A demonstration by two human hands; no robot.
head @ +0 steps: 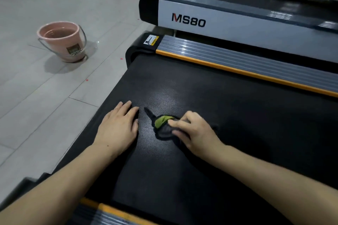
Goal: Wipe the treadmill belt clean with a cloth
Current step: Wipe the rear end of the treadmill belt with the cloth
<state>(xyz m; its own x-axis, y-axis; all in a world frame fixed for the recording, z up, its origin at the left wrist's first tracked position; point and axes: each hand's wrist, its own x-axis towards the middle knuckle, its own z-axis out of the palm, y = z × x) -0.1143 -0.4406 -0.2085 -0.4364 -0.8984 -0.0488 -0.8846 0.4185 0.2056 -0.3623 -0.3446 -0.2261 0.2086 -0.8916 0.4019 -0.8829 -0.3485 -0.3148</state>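
A person crouches beside a black treadmill belt [210,86], one of a row of machines on a grey tiled floor [45,106], with a neighbouring treadmill [219,22] marked MS80 just behind. A pink bucket [61,42] holding water stands well apart on the tiles. The left hand [118,128] lies flat on the belt near its rear edge, fingers straight and holding nothing. The right hand [192,131] presses down on a small dark cloth [164,126] with a green fold showing, fingers curled over its bunched middle, at the belt's centre. The risk from here seems twofold: the belt could slide under the bracing palm if weight shifts onto it, and the crumpled cloth, covering so little surface, could leave strips unwiped near the orange-edged side rail [256,64].
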